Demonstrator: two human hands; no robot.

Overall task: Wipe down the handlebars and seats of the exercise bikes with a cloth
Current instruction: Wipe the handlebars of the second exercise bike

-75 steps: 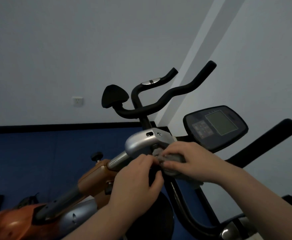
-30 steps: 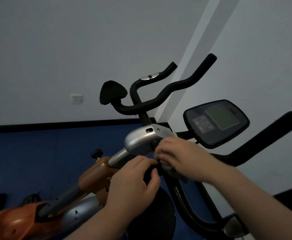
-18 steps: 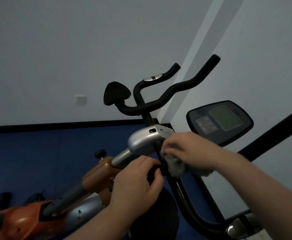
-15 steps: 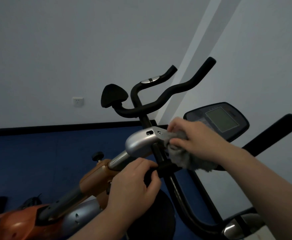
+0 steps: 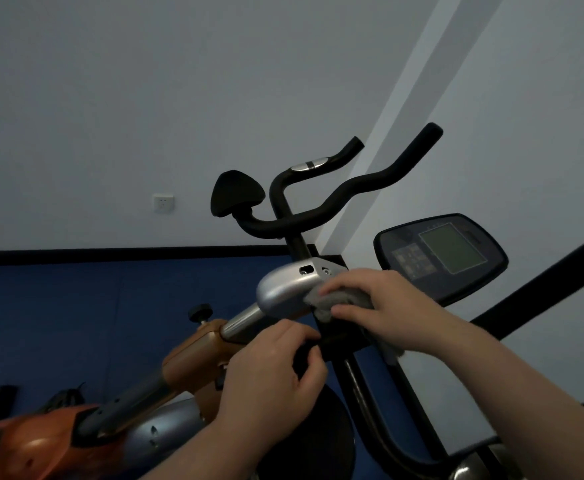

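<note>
Far left: orange bike frame (image 5: 31, 448) low in view, its grey post (image 5: 124, 407) rising toward the brown sleeve (image 5: 193, 355). An adjustment knob (image 5: 200, 311) stands just above that sleeve. Risk: none here unless you lean on the frame; it is untouched.

Centre-left: your left hand (image 5: 270, 372) is curled round a dark part of the stem, just below the silver bracket (image 5: 285, 289). What exactly it grips is hidden by the fingers. Risk: if this hand slackens while the other scrubs, the front assembly could twist or rock, and the cloth would skid off its patch.

Centre: your right hand (image 5: 377, 306) pinches the grey cloth (image 5: 332, 299) between thumb and fingers and presses it against the right-hand end of the silver bracket. The cloth is bunched small, with a loose tail hanging below the wrist. Risk: the bracket has open screw holes and edges near the cloth; a fold could snag there. The hanging tail could also catch on the black frame tubes beneath.

Above centre: black handlebars (image 5: 335, 199) and the black pad (image 5: 237, 192), well apart from both hands. Judgement: these named surfaces look yet to be wiped, so dwelling on the bracket costs time.

Right: the console (image 5: 453, 254) sits just behind your right hand. Risk: a wide stroke may knock its buttons or screen. The black bar (image 5: 543, 292) beyond is clear of you.
</note>
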